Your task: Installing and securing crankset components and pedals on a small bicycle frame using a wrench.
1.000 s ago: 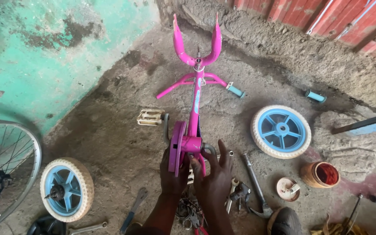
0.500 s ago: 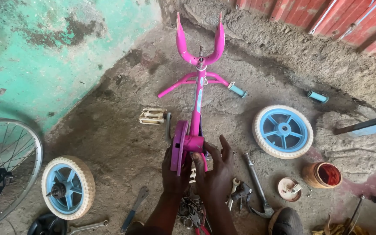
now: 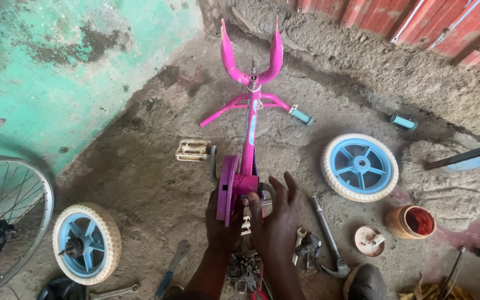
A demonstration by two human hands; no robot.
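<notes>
Our left hand (image 3: 221, 219) grips the pink bicycle frame (image 3: 247, 139) at its chain guard (image 3: 227, 189); our right hand (image 3: 278, 214) rests half-open against the frame's bottom bracket.

Turquoise wall (image 3: 45, 72), dirt floor (image 3: 140, 183), red panels (image 3: 445, 28)

Left hand (image 3: 220, 219) curled closed beside right hand (image 3: 276, 214), its fingers spread.

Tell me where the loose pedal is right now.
In the head view, the cream pedal lies on the dirt floor left of the pink bike frame, just up-left of the left hand.
</notes>
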